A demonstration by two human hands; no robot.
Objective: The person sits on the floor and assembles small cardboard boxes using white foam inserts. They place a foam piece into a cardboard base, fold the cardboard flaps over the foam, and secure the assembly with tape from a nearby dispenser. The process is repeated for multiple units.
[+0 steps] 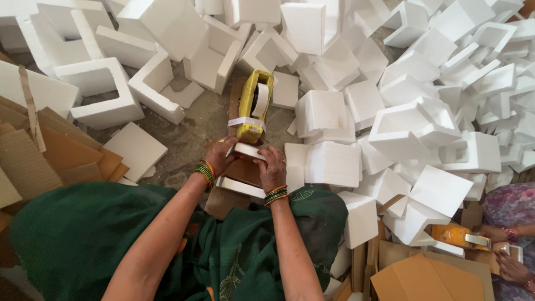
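Both hands meet at a white foam piece (248, 151) near the middle of the scene; the left hand (219, 158) grasps its left end, fingers curled around it, while the right hand (272, 167) presses down over its right end, fingers bent on top; bangles ring both wrists. Just beyond the piece stands a yellow tape dispenser (253, 106) holding a roll of pale tape, its near end touching the foam. A second white foam slab (241, 187) lies just below the hands, above the green garment (83, 239). Flat cardboard sheets (50, 153) sit at the left; a heap of white foam blocks (423, 106) fills the far and right side. At the near right, another person's hand (510, 267) rests beside an orange tape dispenser (457, 236).
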